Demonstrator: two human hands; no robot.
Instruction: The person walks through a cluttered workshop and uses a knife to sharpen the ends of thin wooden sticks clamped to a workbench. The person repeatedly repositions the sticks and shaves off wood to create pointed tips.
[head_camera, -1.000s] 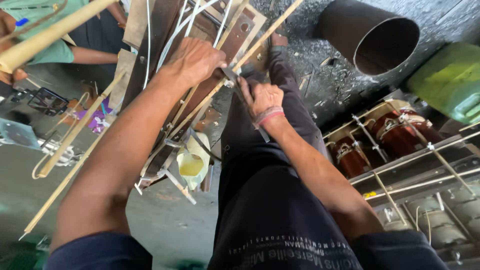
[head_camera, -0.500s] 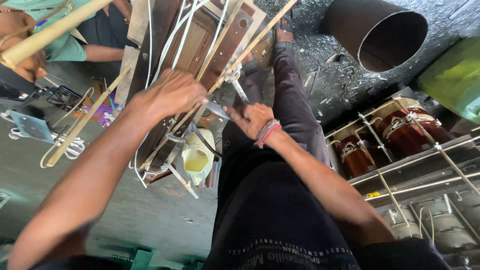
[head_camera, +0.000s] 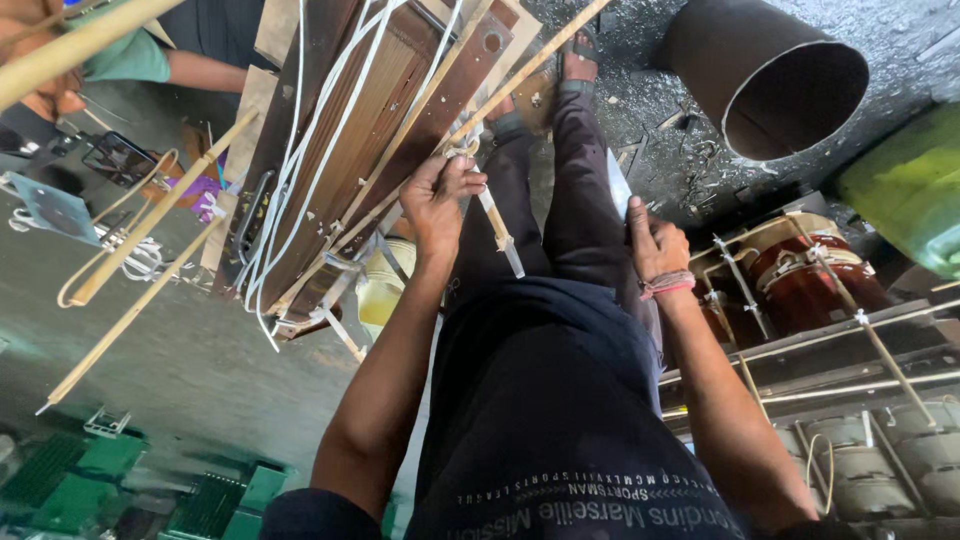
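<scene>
My left hand (head_camera: 438, 200) is closed around a short flat tool (head_camera: 500, 235) with a wooden handle and a pale blade that points down toward my lap. It sits against a long brown wooden frame (head_camera: 375, 120), which is laced with white cords (head_camera: 290, 170) and crossed by thin bamboo sticks (head_camera: 520, 75). My right hand (head_camera: 655, 245) rests curled in a fist on my right thigh, thumb up, with red bands at the wrist. Nothing shows inside it. My legs in dark trousers (head_camera: 580, 190) stretch ahead beside the frame.
A big dark metal cylinder (head_camera: 770, 75) lies at the upper right. Brown drums (head_camera: 810, 280) and metal rods (head_camera: 860, 330) fill the right side. Loose bamboo sticks (head_camera: 150, 250) lie left, green crates (head_camera: 60, 490) at lower left. Another person in a green shirt (head_camera: 130, 55) sits at the upper left.
My right hand has left the frame and come back onto my thigh. My left hand has slid down the frame and now holds the flat tool alone.
</scene>
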